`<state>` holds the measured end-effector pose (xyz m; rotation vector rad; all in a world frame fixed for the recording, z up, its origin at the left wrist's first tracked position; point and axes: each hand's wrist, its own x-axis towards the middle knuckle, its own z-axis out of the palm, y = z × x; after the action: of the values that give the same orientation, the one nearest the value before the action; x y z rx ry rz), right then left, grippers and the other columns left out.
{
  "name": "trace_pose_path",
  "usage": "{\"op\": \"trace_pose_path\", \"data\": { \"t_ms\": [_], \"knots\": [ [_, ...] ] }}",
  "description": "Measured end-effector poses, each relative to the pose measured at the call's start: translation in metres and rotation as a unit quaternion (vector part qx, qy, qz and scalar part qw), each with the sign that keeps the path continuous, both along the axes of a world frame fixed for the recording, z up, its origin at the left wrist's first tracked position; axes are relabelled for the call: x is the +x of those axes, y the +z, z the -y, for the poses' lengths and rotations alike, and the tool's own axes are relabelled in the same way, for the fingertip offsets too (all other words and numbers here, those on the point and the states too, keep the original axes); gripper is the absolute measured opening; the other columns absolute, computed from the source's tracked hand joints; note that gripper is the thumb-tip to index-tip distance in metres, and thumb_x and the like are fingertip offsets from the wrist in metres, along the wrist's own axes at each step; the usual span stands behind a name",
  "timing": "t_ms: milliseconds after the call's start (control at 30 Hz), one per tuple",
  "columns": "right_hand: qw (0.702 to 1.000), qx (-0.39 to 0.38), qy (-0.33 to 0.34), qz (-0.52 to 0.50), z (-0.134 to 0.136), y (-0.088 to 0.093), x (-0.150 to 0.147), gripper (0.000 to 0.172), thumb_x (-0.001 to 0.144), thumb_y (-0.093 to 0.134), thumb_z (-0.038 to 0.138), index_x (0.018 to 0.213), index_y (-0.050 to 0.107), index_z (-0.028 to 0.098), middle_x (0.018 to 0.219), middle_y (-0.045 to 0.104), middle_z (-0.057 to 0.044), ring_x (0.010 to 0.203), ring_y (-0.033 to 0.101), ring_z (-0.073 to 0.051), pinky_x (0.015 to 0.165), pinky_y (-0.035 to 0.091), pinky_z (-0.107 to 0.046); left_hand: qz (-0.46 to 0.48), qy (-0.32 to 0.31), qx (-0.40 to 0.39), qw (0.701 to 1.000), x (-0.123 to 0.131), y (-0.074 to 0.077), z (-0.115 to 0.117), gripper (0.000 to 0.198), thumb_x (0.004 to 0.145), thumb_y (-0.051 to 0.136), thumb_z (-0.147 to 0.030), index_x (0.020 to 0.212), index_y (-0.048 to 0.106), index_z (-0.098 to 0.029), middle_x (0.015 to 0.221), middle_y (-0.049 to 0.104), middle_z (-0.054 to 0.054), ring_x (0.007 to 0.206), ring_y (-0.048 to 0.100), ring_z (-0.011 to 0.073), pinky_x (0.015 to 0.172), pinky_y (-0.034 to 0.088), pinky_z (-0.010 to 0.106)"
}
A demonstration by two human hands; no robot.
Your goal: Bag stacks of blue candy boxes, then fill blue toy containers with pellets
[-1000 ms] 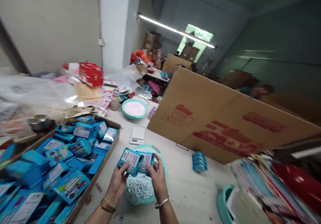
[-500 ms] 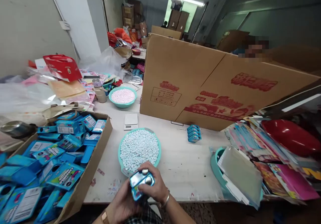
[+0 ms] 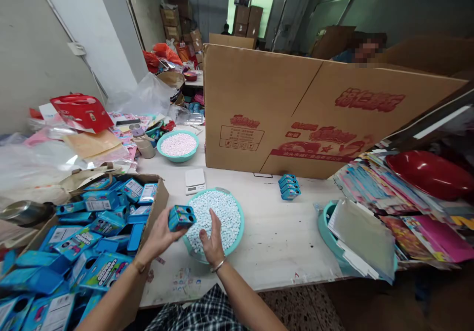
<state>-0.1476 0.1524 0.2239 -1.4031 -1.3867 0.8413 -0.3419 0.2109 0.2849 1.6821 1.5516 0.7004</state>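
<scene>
My left hand [image 3: 160, 239] holds two small blue boxes [image 3: 181, 217] side by side, raised near the left rim of a teal basin. White-blue candy pieces [image 3: 218, 217] fill that basin [image 3: 242, 222]. My right hand [image 3: 213, 242] is over the basin's front part, fingers spread, with nothing in it. On the left, a cardboard carton [image 3: 157, 202] is heaped with blue boxes [image 3: 79, 237]. A white scale [image 3: 195, 179] sits behind the basin. Several blue boxes [image 3: 289, 186] stand together in a row before the large cardboard sheet.
A large cardboard sheet [image 3: 259, 89] stands across the back. Behind the scale is a teal basin of pinkish pieces [image 3: 178, 144]. At right are a teal basin with papers [image 3: 326, 227], stacked packaging and a red tray [image 3: 429, 173]. A person [image 3: 365, 49] is partly visible behind the cardboard.
My hands have moved apart. The left hand carried the blue boxes up and left; the right hand let go and opened over the basin. The camera view has shifted slightly.
</scene>
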Motion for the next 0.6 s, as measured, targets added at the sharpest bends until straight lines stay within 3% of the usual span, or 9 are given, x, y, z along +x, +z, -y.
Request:
{"op": "trace_pose_path", "data": {
  "t_ms": [67,133,267,433,600],
  "knots": [
    [0.984,-0.015,-0.072,0.162,0.0,-0.033,0.012,0.082,0.087,0.054,0.059,0.151,0.027,0.017,0.156,0.029,-0.019,0.146,0.022,-0.035,0.116,0.02,-0.058,-0.162,-0.062,0.074,0.982,-0.016,-0.009,-0.041,0.065,0.07,0.072,-0.038,0.126,0.049,-0.016,0.122,0.059,0.016,0.115,0.052,0.0359,0.101,0.037,0.049],
    [0.953,-0.058,-0.118,0.273,-0.001,-0.062,0.021,0.091,0.082,0.061,0.061,0.153,0.025,0.017,0.158,0.023,-0.021,0.147,0.015,-0.039,0.114,0.018,-0.063,-0.273,-0.137,0.111,0.946,-0.021,-0.019,-0.076,0.061,0.07,0.067,-0.03,0.127,0.049,-0.016,0.124,0.058,0.017,0.118,0.048,0.0369,0.106,0.029,0.052],
    [0.922,-0.112,-0.156,0.337,-0.011,-0.094,0.022,0.1,0.078,0.064,0.063,0.155,0.018,0.018,0.161,0.014,-0.021,0.148,0.009,-0.041,0.112,0.021,-0.061,-0.367,-0.292,0.136,0.873,-0.007,-0.035,-0.118,0.061,0.07,0.058,-0.014,0.13,0.049,-0.02,0.126,0.057,0.014,0.12,0.045,0.0343,0.111,0.016,0.051],
    [0.921,-0.104,-0.165,0.337,-0.028,-0.096,0.009,0.087,0.083,0.059,0.062,0.154,0.026,0.022,0.16,0.019,-0.02,0.146,0.017,-0.04,0.112,0.023,-0.058,-0.359,-0.398,0.13,0.834,0.021,-0.051,-0.121,0.061,0.068,0.059,-0.011,0.127,0.052,-0.023,0.12,0.059,0.012,0.112,0.049,0.032,0.101,0.027,0.044],
    [0.938,-0.08,-0.173,0.289,-0.046,-0.092,0.01,0.057,0.095,0.047,0.047,0.148,0.039,0.028,0.154,0.034,-0.015,0.14,0.032,-0.033,0.109,0.03,-0.054,-0.354,-0.395,0.102,0.842,0.05,-0.059,-0.1,0.062,0.065,0.062,-0.012,0.125,0.051,-0.023,0.119,0.058,0.013,0.111,0.047,0.0342,0.098,0.027,0.046]
  ]
}}
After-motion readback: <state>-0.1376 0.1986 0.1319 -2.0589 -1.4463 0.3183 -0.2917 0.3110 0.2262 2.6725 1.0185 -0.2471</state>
